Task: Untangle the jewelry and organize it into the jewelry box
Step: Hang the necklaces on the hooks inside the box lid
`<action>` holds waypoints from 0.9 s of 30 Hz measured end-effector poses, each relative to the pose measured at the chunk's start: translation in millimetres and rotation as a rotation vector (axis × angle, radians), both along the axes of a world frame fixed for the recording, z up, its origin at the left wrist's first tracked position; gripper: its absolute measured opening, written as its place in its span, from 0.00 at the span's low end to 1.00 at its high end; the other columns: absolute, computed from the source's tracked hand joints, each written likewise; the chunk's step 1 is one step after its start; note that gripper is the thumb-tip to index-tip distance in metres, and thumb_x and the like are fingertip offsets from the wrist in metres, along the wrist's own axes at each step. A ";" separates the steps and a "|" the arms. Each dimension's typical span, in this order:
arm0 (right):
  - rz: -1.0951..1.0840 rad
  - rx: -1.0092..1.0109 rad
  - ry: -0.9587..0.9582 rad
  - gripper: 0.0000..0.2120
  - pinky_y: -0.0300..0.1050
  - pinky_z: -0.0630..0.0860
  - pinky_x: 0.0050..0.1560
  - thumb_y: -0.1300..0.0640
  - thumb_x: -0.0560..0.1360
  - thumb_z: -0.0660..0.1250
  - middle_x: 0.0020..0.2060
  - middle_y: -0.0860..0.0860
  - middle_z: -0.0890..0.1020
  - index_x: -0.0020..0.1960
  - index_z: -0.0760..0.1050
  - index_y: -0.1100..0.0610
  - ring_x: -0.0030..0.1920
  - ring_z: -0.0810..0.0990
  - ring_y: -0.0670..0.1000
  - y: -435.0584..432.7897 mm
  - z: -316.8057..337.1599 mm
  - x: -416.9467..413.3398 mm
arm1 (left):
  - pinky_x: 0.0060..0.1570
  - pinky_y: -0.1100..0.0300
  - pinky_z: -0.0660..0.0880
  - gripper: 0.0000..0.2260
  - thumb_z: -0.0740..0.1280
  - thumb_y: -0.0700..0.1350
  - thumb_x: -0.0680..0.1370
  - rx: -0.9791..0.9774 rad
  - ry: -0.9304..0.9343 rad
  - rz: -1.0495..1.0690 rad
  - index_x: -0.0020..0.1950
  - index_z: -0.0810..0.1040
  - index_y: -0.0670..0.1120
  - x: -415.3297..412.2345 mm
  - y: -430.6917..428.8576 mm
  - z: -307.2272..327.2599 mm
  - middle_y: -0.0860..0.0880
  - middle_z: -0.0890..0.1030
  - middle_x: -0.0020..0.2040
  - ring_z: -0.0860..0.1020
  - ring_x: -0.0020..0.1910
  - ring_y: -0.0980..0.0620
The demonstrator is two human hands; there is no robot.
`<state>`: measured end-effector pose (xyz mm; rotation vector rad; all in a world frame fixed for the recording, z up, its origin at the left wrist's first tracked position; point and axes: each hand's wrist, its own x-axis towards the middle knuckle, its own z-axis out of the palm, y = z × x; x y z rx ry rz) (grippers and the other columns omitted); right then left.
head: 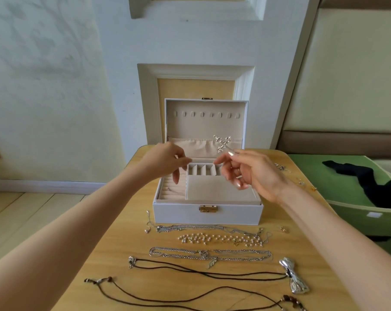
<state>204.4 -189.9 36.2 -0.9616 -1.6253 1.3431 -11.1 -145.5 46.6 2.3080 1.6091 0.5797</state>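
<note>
Right grip (246, 173) pinches a silver cross pendant (222, 143) above the open jewelry box (208, 213); left grip (167, 162) hovers opposite, fingertips pinched, contents unclear. Necklaces (210, 254) lie in rows between box and near edge of the surface (127, 248).

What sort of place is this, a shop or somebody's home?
Most likely a room at home, perhaps a bedroom: a wooden table against a panelled wall, a padded panel like a headboard, and a green bin holding dark clothing.
</note>
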 end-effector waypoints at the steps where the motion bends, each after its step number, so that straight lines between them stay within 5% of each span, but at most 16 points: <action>1: 0.017 0.000 0.001 0.17 0.39 0.60 0.25 0.57 0.81 0.49 0.30 0.53 0.76 0.49 0.76 0.61 0.27 0.68 0.48 1.1 2.0 0.1 | 0.32 0.66 0.70 0.13 0.62 0.50 0.79 -0.008 0.032 0.009 0.37 0.77 0.49 -2.9 2.9 -1.3 0.55 0.79 0.26 0.72 0.20 0.64; 6: 0.031 0.043 -0.037 0.19 0.39 0.59 0.26 0.53 0.79 0.49 0.29 0.53 0.74 0.48 0.78 0.58 0.29 0.65 0.50 8.0 7.0 0.6 | 0.50 0.60 0.76 0.07 0.68 0.48 0.76 -0.009 0.094 -0.081 0.48 0.81 0.47 -0.6 2.0 0.2 0.53 0.84 0.41 0.81 0.43 0.56; 10: 0.011 0.100 -0.074 0.17 0.42 0.58 0.27 0.55 0.81 0.52 0.28 0.54 0.74 0.50 0.79 0.59 0.29 0.66 0.51 10.1 11.5 -0.1 | 0.48 0.72 0.73 0.09 0.64 0.38 0.78 -0.165 -0.505 -0.249 0.58 0.77 0.42 12.3 -10.9 8.7 0.52 0.82 0.48 0.79 0.44 0.67; 13: -0.022 0.103 -0.081 0.16 0.40 0.59 0.26 0.57 0.81 0.54 0.27 0.54 0.74 0.50 0.79 0.62 0.28 0.67 0.49 9.6 15.3 0.2 | 0.55 0.61 0.77 0.11 0.60 0.37 0.79 -0.356 -0.759 -0.339 0.61 0.75 0.39 15.5 -9.0 10.2 0.46 0.81 0.52 0.80 0.52 0.54; 20: -0.115 0.163 -0.066 0.12 0.42 0.58 0.28 0.54 0.77 0.62 0.25 0.54 0.73 0.46 0.83 0.58 0.26 0.66 0.49 8.5 21.0 3.9 | 0.41 0.64 0.78 0.05 0.58 0.36 0.79 -0.444 -0.877 -0.389 0.51 0.73 0.37 21.3 -11.2 10.8 0.46 0.80 0.37 0.82 0.38 0.53; 27: -0.130 0.164 -0.040 0.10 0.36 0.60 0.23 0.54 0.68 0.69 0.25 0.53 0.75 0.40 0.79 0.62 0.23 0.66 0.47 4.5 23.9 5.5 | 0.32 0.66 0.74 0.04 0.61 0.37 0.78 -0.420 -0.947 -0.418 0.45 0.74 0.42 18.6 -9.4 12.1 0.48 0.77 0.36 0.75 0.31 0.56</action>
